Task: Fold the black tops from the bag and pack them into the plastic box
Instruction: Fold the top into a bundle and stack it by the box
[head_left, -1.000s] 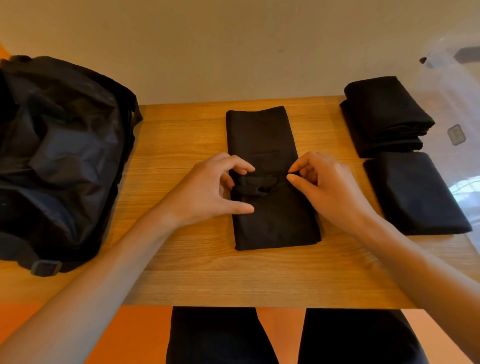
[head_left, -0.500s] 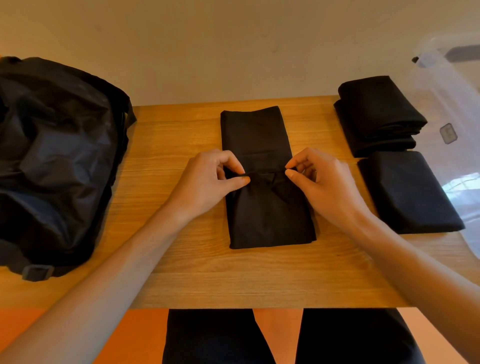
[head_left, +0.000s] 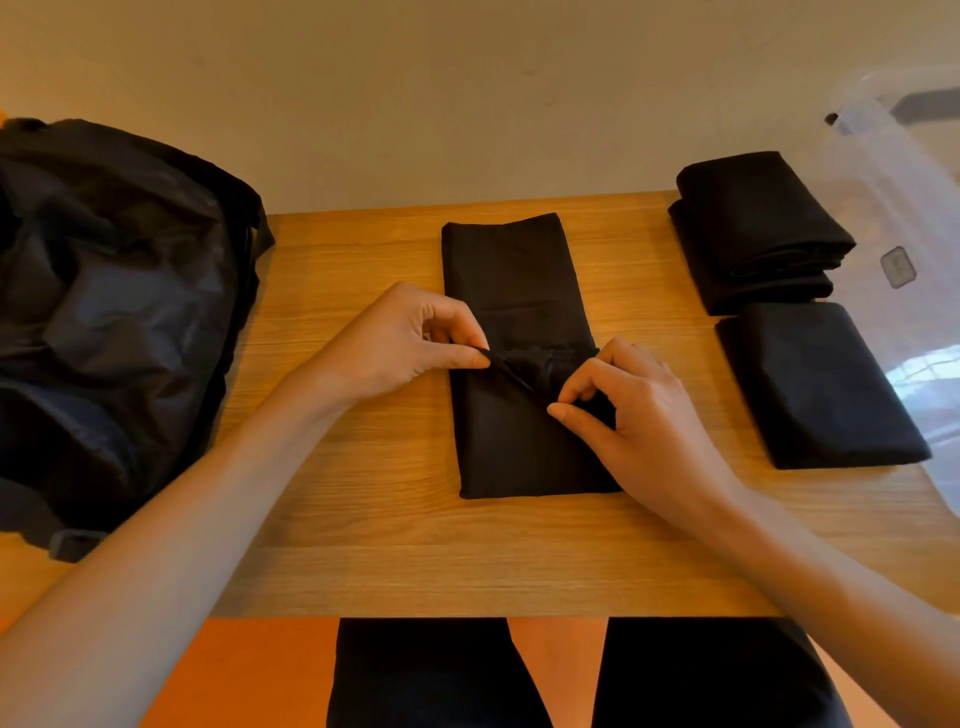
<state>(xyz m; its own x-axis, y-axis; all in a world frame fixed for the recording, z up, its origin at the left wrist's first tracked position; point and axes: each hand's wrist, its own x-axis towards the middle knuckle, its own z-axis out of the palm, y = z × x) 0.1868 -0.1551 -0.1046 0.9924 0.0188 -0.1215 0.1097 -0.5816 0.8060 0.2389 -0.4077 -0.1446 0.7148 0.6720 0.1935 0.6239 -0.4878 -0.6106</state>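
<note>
Left hand (head_left: 400, 340) and right hand (head_left: 641, 415) pinch the black top (head_left: 511, 270) mid-length, both grips clamped on it. Advise level pinches, folding square toward 12 o'clock.

Bare table (head_left: 363, 545) lies between bag (head_left: 114, 312) and folded tops (head_left: 810, 384).

A table (head_left: 374, 561) holds a bag (head_left: 109, 322) at left, a folded top (head_left: 514, 291) in the middle, folded tops (head_left: 758, 234) and a box (head_left: 904, 208) at right.
</note>
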